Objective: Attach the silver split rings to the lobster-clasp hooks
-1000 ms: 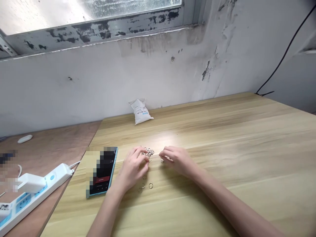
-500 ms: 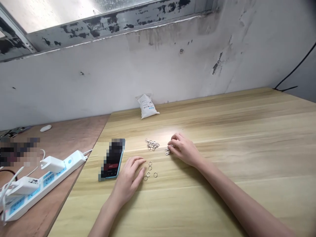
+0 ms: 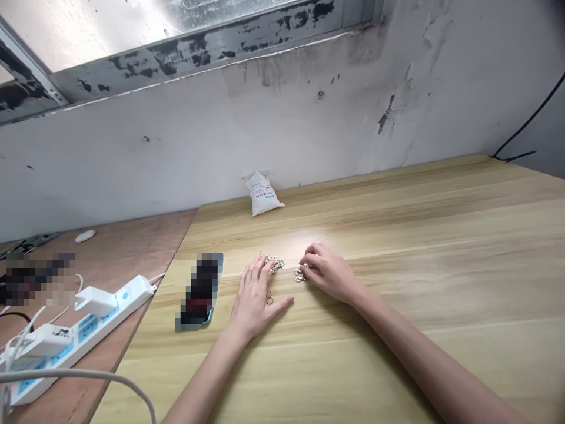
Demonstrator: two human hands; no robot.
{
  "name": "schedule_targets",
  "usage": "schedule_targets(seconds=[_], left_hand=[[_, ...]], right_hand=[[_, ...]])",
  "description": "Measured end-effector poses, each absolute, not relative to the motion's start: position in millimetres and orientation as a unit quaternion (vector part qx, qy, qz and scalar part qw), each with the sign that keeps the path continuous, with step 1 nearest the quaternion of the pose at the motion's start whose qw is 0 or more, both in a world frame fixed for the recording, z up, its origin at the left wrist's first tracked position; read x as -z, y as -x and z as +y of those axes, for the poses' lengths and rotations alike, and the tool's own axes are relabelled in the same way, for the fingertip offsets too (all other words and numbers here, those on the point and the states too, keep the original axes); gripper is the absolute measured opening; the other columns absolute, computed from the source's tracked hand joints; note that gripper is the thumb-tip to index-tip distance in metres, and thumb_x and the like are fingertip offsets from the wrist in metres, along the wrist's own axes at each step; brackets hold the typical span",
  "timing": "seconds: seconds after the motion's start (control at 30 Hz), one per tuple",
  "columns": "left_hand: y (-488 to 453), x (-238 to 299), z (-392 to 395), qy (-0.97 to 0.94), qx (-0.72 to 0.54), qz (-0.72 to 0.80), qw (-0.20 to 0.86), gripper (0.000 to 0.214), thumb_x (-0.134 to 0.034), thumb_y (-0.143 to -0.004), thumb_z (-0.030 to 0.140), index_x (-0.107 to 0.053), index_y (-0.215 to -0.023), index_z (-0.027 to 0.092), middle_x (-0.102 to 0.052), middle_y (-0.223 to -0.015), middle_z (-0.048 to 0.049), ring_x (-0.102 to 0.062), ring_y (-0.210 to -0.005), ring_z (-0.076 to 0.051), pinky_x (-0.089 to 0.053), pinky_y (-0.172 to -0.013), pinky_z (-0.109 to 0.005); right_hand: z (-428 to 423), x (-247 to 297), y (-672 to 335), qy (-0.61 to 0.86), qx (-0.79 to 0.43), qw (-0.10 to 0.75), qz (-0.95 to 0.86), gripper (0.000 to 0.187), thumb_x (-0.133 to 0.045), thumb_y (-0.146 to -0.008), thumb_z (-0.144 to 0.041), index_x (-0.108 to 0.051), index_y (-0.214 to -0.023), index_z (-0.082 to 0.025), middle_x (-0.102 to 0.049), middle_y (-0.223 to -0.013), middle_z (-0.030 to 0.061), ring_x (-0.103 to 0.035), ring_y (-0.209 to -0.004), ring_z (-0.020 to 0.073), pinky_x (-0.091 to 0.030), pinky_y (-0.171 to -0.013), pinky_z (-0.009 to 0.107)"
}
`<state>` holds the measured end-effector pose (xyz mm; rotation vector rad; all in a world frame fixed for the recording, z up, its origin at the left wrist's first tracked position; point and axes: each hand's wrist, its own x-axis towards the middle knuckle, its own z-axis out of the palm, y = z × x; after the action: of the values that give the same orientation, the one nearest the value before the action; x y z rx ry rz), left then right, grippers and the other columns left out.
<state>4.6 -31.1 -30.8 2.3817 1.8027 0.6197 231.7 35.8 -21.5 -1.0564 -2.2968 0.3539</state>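
Observation:
My left hand [image 3: 253,297] lies with fingers spread over the wooden table, thumb stretched to the right. Its fingertips reach a pile of small silvery metal rings [image 3: 277,264]. Two loose metal rings [image 3: 269,297] show between its thumb and forefinger; other loose rings are hidden beneath the hand. To the right, my right hand [image 3: 329,271] has its fingers curled down on a small cluster of silvery metal pieces [image 3: 300,275]. The fingers partly cover that cluster, and the exact kind of the pieces is too small to make out.
A phone [image 3: 200,294], partly blurred out, lies left of my left hand. A white packet [image 3: 263,194] rests near the wall. On the brown surface at left are a power strip [image 3: 132,291] with plugs and a small white case [image 3: 85,236]. A pale cable [image 3: 88,373] crosses the lower left.
My left hand has moved forward and right, from beside the loose rings to over them and up to the pile, its fingers spreading. The right hand stays nearly in place. A cable has appeared lower left.

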Motion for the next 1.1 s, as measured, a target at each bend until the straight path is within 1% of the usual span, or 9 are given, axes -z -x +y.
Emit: schedule_targets(seconds=[0.13,0.23,0.3,0.37,0.43,0.53,0.63,0.83,1.1], left_hand=[[7,26,-23,-0.779,-0.216,0.586,0.056,0.069,-0.063,-0.085,0.052,-0.034,-0.144,0.028,-0.036,-0.153,-0.0115,-0.030,-0.144,-0.032,-0.026,-0.116,-0.053],[21,20,-12,-0.758,-0.253,0.597,0.069,0.054,-0.058,-0.091,0.045,-0.040,-0.139,0.026,-0.041,-0.148,-0.0123,-0.037,-0.140,-0.030,-0.032,-0.112,-0.051],[29,15,-3,-0.757,-0.261,0.597,0.057,0.041,-0.056,-0.093,0.039,-0.049,-0.130,0.024,-0.048,-0.141,-0.0114,-0.044,-0.133,-0.028,-0.036,-0.110,-0.048],[35,10,4,-0.775,-0.242,0.582,0.044,0.029,-0.057,-0.092,0.034,-0.058,-0.119,0.025,-0.054,-0.133,-0.0096,-0.050,-0.125,-0.027,-0.040,-0.106,-0.047],[38,7,9,-0.796,-0.216,0.565,0.032,0.021,-0.058,-0.091,0.031,-0.064,-0.110,0.025,-0.058,-0.127,-0.0083,-0.053,-0.118,-0.027,-0.042,-0.101,-0.046],[38,7,12,-0.814,-0.192,0.548,0.015,0.014,-0.057,-0.092,0.028,-0.068,-0.100,0.024,-0.063,-0.120,-0.0072,-0.056,-0.112,-0.026,-0.043,-0.096,-0.045],[35,8,13,-0.821,-0.189,0.539,-0.009,0.015,-0.054,-0.093,0.025,-0.069,-0.094,0.024,-0.066,-0.115,-0.0065,-0.057,-0.108,-0.025,-0.044,-0.091,-0.043],[30,6,18,-0.838,-0.185,0.511,-0.057,0.016,-0.053,-0.093,0.020,-0.069,-0.090,0.022,-0.069,-0.103,-0.0061,-0.060,-0.099,-0.024,-0.045,-0.087,-0.040],[22,7,18,-0.837,-0.183,0.506,-0.100,0.015,-0.054,-0.087,0.013,-0.066,-0.082,0.019,-0.068,-0.096,-0.0074,-0.060,-0.094,-0.025,-0.047,-0.085,-0.040]], right_hand=[[38,22,-233,0.405,-0.138,0.299,-0.853,0.013,-0.054,-0.093,-0.021,-0.067,-0.090,-0.021,-0.062,-0.096,0.0059,-0.058,-0.091,0.0200,-0.046,-0.072,0.030],[37,22,-233,0.407,-0.127,0.297,-0.854,0.016,-0.052,-0.095,-0.026,-0.068,-0.094,-0.021,-0.062,-0.100,0.0074,-0.058,-0.094,0.0212,-0.047,-0.078,0.033],[36,23,-230,0.402,-0.114,0.292,-0.860,0.021,-0.054,-0.095,-0.034,-0.067,-0.106,-0.022,-0.062,-0.111,0.0104,-0.057,-0.105,0.0245,-0.047,-0.088,0.039],[34,25,-227,0.393,-0.099,0.282,-0.870,0.035,-0.058,-0.092,-0.043,-0.062,-0.120,-0.021,-0.057,-0.128,0.0142,-0.051,-0.121,0.0286,-0.042,-0.100,0.046],[33,28,-224,0.384,-0.089,0.264,-0.880,0.046,-0.059,-0.091,-0.046,-0.055,-0.130,-0.021,-0.051,-0.139,0.0164,-0.044,-0.130,0.0305,-0.036,-0.107,0.050],[32,32,-222,0.375,-0.084,0.241,-0.891,0.037,-0.051,-0.096,-0.038,-0.055,-0.128,-0.022,-0.050,-0.140,0.0158,-0.044,-0.132,0.0293,-0.035,-0.108,0.051],[34,33,-222,0.372,-0.086,0.243,-0.892,0.027,-0.047,-0.098,-0.031,-0.058,-0.121,-0.022,-0.054,-0.136,0.0141,-0.046,-0.130,0.0274,-0.036,-0.107,0.050],[37,33,-224,0.377,-0.083,0.249,-0.888,0.023,-0.046,-0.098,-0.026,-0.058,-0.117,-0.023,-0.056,-0.133,0.0120,-0.050,-0.123,0.0264,-0.041,-0.101,0.046],[35,33,-223,0.385,-0.075,0.236,-0.889,0.022,-0.047,-0.097,-0.025,-0.058,-0.117,-0.022,-0.055,-0.133,0.0117,-0.050,-0.124,0.0273,-0.041,-0.102,0.047]])
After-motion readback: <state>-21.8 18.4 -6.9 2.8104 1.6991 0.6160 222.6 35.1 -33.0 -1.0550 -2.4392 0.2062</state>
